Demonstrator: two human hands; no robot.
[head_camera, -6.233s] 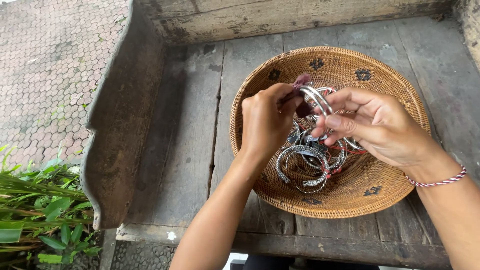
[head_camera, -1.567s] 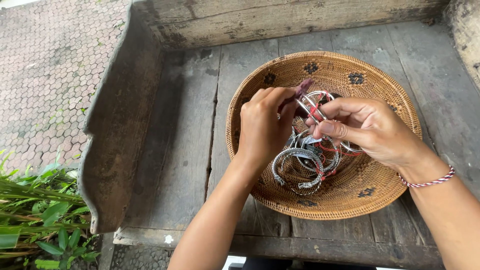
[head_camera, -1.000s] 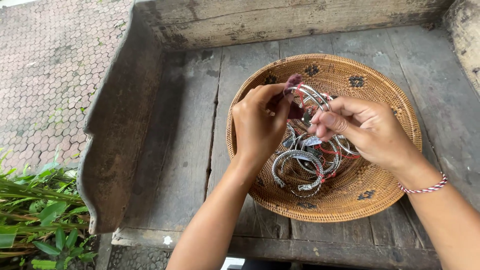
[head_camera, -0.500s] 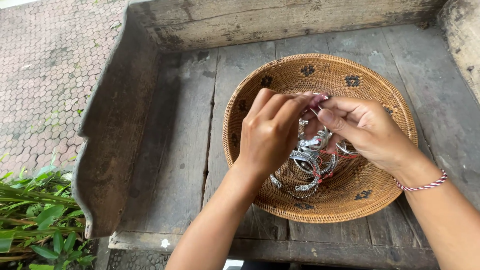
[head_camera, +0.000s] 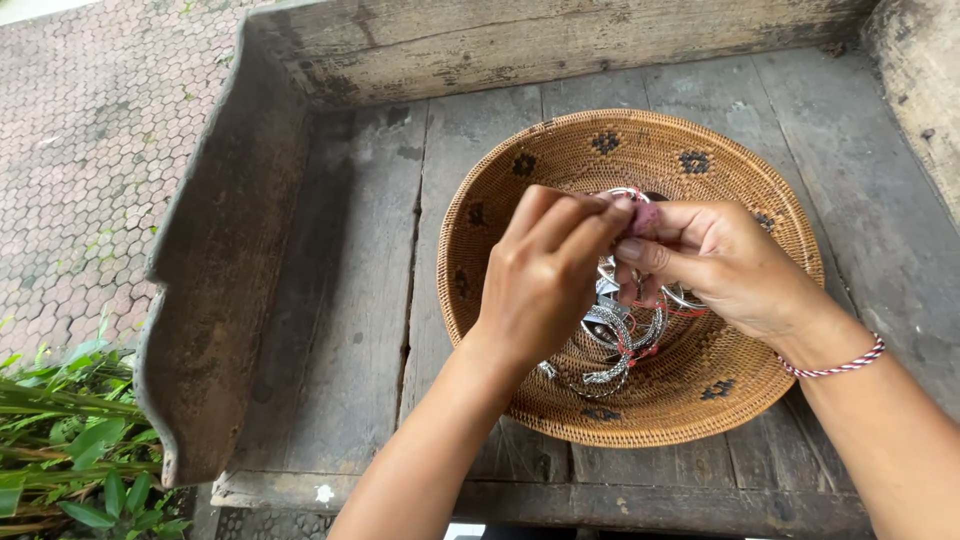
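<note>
While our left hand (head_camera: 545, 275) curls knuckles-up, fingertips pinching a small pink piece (head_camera: 643, 219) at its two o'clock, our right hand (head_camera: 722, 265) pinches the same piece from three o'clock. Silver bangles (head_camera: 620, 335) lie below both grips, at six o'clock, inside the woven basket (head_camera: 560, 160).
</note>
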